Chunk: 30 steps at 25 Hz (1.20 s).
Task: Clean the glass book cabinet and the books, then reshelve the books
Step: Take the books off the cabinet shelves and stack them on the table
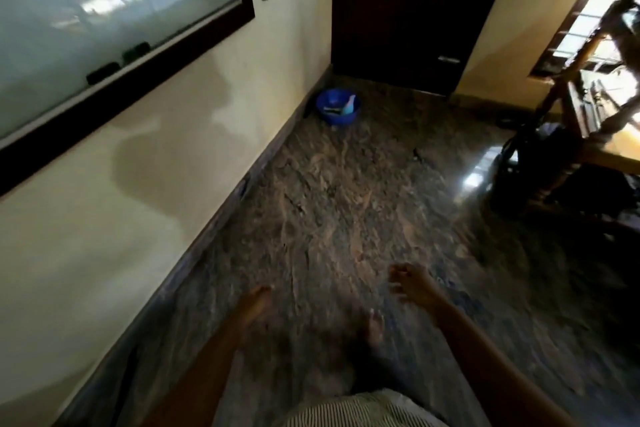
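The granite floor [346,184] fills most of the view, mottled brown and grey and polished. It is smeared by motion blur toward the bottom and right edges. The cream wall [180,156] on the left is smooth plaster with a dark skirting strip along its foot.

Set in that wall, the glass cabinet [104,10] is cut off by the top and left edges. Its pane is milky and full of reflections, so what stands behind it cannot be made out. A thick dark wooden frame borders it, and two small dark handles [135,50] sit on the lower edge of the glass. The cabinet is up and to the left, well apart from both hands.

A dark wooden door [408,10] closes the far end. On the right, turned wooden furniture [571,94] is blurred and backlit, too unclear to name.

A round blue plastic basin [337,120] stands on the floor by the door and skirting. It holds a pale blue bottle [349,107] and something darker that cannot be identified.

Striped ribbed fabric [363,409] is cropped at the bottom edge.

The right hand [414,284] hangs above the floor, its fingers [396,274] loosely curled and holding nothing. The left hand [254,303] is blurred; its fingers look straight, and it too holds nothing. A bare foot [375,326] shows between the forearms.
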Motion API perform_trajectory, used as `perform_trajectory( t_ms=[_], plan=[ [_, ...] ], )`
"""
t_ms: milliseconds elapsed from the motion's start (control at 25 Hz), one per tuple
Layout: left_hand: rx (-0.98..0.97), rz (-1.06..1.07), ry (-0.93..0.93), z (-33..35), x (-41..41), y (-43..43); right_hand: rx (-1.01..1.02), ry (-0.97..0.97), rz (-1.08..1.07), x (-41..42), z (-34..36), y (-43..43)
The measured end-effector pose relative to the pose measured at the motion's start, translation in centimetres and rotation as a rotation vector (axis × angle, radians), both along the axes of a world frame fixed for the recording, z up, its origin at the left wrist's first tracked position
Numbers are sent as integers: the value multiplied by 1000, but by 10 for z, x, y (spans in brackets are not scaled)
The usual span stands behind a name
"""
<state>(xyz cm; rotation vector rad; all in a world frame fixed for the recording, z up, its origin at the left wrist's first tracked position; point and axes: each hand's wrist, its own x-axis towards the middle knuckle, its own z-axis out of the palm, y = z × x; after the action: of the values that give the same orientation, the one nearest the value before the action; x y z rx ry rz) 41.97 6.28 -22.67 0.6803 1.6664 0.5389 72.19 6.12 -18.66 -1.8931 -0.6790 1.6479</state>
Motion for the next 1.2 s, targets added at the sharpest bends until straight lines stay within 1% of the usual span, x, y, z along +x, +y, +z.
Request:
perform_trajectory(
  t_ms=[80,160,240,280,320,360,400,480,560,600,720,800,880,1000,1080,1160,1200],
  plan=[
    [70,46,-13,15,14,80,38,36,31,11,12,87],
    [197,118,-37,43,19,156,139,18,144,14,35,179],
    [359,189,-21,69,19,230,279,-20,310,9,66,269],
    [413,167,21,88,20,257,339,-29,386,4,82,309],
    [466,150,98,110,23,282,391,-8,417,-3,98,345],
    [525,165,165,135,25,312,446,-2,441,-11,115,389],
    [590,192,188,152,25,342,518,-3,470,-21,135,429],
    [714,254,154,193,24,398,675,20,532,-43,176,508],
    [825,303,99,228,14,455,766,90,578,-70,217,579],
    [848,345,77,242,8,483,802,109,596,-82,236,608],
    [948,396,145,286,-13,567,971,139,618,-120,288,687],
    [1073,410,241,319,-29,619,1052,196,641,-146,323,730],
    [1232,447,363,351,-45,661,1117,262,699,-168,353,768],
    [1474,539,603,396,-63,703,1181,346,779,-200,390,812],
    [1595,633,691,428,-85,729,1211,405,816,-228,412,837],
    [1616,725,801,455,-114,758,1245,488,818,-257,427,856],
    [1570,758,863,466,-131,772,1260,533,809,-270,432,863]
  ],
)
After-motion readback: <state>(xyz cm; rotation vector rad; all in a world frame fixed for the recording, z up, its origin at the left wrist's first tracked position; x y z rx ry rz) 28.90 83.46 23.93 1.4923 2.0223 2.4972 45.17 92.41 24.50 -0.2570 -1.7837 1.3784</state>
